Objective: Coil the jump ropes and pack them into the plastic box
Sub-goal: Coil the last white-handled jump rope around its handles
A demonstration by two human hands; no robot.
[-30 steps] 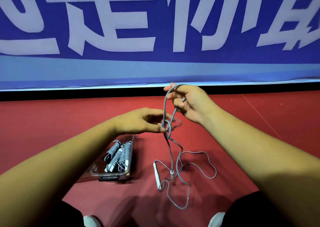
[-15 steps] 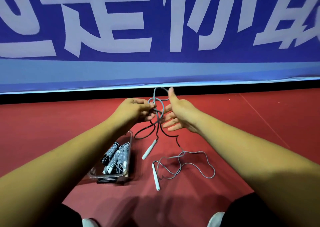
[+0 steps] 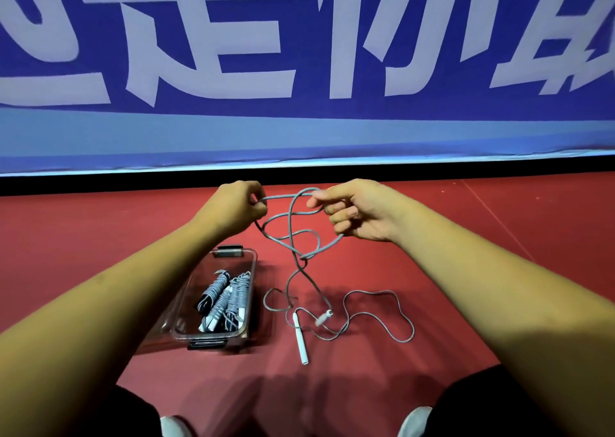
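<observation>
A grey jump rope (image 3: 293, 233) hangs in tangled loops between my hands, held above the red floor. My left hand (image 3: 234, 208) is closed on one end of the loops. My right hand (image 3: 356, 210) pinches the other side with thumb and fingers. The rest of the rope trails down to the floor, where its two white handles (image 3: 301, 338) lie among loose curves (image 3: 382, 316). To the left of them stands a clear plastic box (image 3: 248, 270), open, with several coiled grey ropes (image 3: 226, 300) inside.
A blue banner (image 3: 299, 70) with large white characters runs along the back, above a black strip at the floor's edge. My knees and white shoe tips (image 3: 176, 428) show at the bottom. Red floor (image 3: 83, 237) surrounds the box.
My hands have moved apart and spread the rope into wider loops. My right hand, open half a second ago, has closed on the rope. The hanging white handle has come down to the floor.
</observation>
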